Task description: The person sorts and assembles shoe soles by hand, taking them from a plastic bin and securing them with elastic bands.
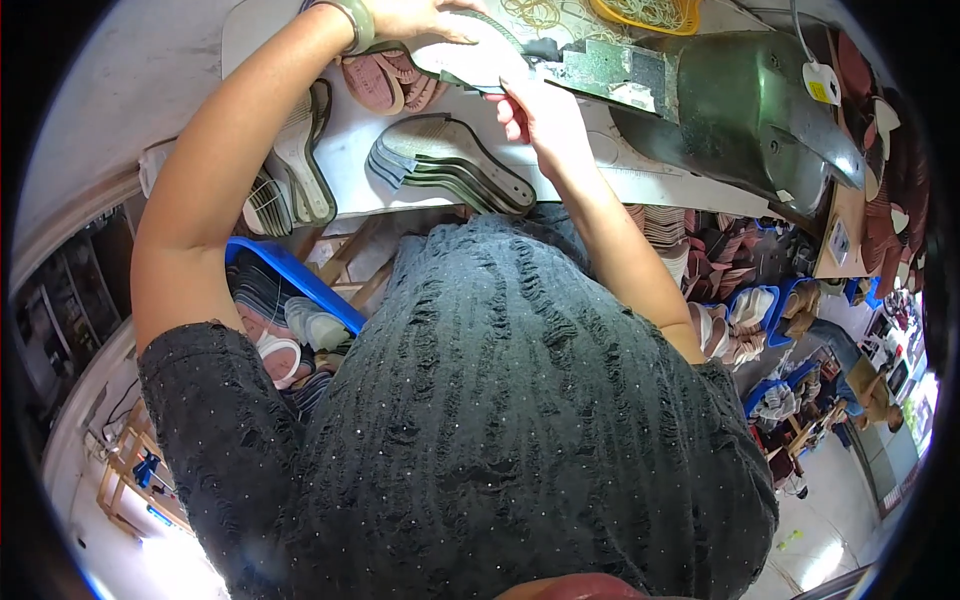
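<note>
A white, sole-shaped shoe piece with a dark edge (475, 58) lies at the head end of a green sewing machine (745, 115). My left hand (425, 18), a pale green bangle at its wrist, rests on the piece's far left part with thumb and forefinger spread; the picture's top edge cuts it off. At the near right edge, my right hand (540, 108) pinches the same shoe piece, fingers curled under. Just nearer lies a fanned stack of dark-edged shoe pieces (445, 155). Pink shoe pieces (383, 82) sit left of the one I hold.
More sole-shaped pieces (302, 165) lie at the table's left edge, beside my left forearm. A yellow basket (655, 22) with loose thread stands at the far side. Below the table, a blue crate (310, 283) holds shoe parts. Further right are heaped parts and a seated person (868, 385).
</note>
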Demonstrator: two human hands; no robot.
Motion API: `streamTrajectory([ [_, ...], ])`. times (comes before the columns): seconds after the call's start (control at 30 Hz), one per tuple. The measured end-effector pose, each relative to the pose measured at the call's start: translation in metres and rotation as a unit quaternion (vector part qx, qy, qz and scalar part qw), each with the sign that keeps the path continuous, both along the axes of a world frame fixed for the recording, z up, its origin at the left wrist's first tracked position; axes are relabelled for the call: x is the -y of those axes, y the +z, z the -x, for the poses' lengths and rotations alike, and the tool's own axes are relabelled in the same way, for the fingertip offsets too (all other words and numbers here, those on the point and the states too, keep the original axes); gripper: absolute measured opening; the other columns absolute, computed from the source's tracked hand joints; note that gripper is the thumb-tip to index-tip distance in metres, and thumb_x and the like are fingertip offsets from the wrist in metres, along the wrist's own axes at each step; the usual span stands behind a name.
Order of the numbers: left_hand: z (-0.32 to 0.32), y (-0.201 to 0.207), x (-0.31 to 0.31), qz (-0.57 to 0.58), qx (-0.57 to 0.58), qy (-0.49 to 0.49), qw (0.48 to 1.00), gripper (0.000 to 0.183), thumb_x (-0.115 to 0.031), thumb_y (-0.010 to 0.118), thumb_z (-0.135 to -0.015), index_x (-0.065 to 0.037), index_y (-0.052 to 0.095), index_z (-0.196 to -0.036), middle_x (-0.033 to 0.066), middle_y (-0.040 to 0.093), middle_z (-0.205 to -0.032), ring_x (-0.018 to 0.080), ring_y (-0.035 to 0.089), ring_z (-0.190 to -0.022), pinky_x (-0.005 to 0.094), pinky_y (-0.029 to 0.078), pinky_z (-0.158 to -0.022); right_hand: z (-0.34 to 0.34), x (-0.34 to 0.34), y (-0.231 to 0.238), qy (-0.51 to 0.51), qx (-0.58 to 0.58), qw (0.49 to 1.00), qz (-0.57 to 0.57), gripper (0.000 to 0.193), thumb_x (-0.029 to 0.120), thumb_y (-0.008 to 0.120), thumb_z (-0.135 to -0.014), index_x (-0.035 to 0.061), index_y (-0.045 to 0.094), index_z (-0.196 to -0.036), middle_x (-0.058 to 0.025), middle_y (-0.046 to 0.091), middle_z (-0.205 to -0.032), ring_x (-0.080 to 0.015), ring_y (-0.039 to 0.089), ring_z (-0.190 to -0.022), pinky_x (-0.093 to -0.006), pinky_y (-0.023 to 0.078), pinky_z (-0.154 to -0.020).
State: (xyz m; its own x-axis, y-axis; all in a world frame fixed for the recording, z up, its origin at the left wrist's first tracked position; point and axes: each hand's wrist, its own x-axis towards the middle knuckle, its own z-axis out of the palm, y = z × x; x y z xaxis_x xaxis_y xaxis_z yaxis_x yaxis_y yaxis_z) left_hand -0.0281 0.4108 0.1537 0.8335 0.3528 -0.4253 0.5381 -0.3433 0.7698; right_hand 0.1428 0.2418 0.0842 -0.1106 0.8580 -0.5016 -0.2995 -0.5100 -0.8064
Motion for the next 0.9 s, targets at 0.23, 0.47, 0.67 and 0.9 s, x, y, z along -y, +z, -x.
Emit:
streamTrajectory([
  [0.23,0.008,0.005,0.033,0.09,0.022,0.141,0.986,0.038,-0.025,0.058,-0.09,-0.003,0.056,-0.12,0.0111,0.061,-0.114,0.0169,0.056,-0.103,0.029,0.044,-0.091,-0.005,-0.008,0.003,0.021,0.063,0.998,-0.024,0.034,0.03,0.052,-0.093,0.0008,0.066,-0.082,-0.0018,0.062,-0.065,-0.0039,0.047,-0.049,-0.018,0.033,-0.047],
  [0.47,0.034,-0.052,0.058,-0.086,0.071,0.202,0.973,0.054,-0.028,0.066,-0.083,-0.003,0.049,-0.128,0.0109,0.059,-0.115,0.018,0.054,-0.108,0.0301,0.041,-0.095,-0.005,-0.006,-0.006,0.032,0.058,0.996,-0.053,0.041,0.034,0.048,-0.095,-0.0011,0.067,-0.088,-0.0046,0.065,-0.07,-0.0071,0.052,-0.054,-0.0214,0.039,-0.05],
  [0.67,0.02,-0.056,0.088,-0.076,0.066,0.286,0.953,0.053,-0.033,0.062,-0.086,-0.004,0.05,-0.129,0.0125,0.061,-0.117,0.0191,0.056,-0.108,0.0309,0.042,-0.096,0.011,0.021,-0.008,0.083,0.103,0.984,-0.123,0.04,0.033,0.051,-0.093,-0.0036,0.067,-0.096,-0.0103,0.069,-0.087,-0.0155,0.064,-0.083,-0.0276,0.05,-0.078],
  [0.9,0.005,-0.074,0.103,-0.11,0.102,0.378,0.913,0.048,-0.032,0.064,-0.086,-0.003,0.054,-0.122,0.0103,0.065,-0.107,0.0152,0.06,-0.099,0.0281,0.047,-0.087,0.019,0.043,-0.036,0.075,0.017,0.991,-0.108,0.023,0.016,0.065,-0.086,-0.0036,0.059,-0.098,-0.0045,0.063,-0.088,-0.01,0.058,-0.08,-0.0247,0.048,-0.072],
])
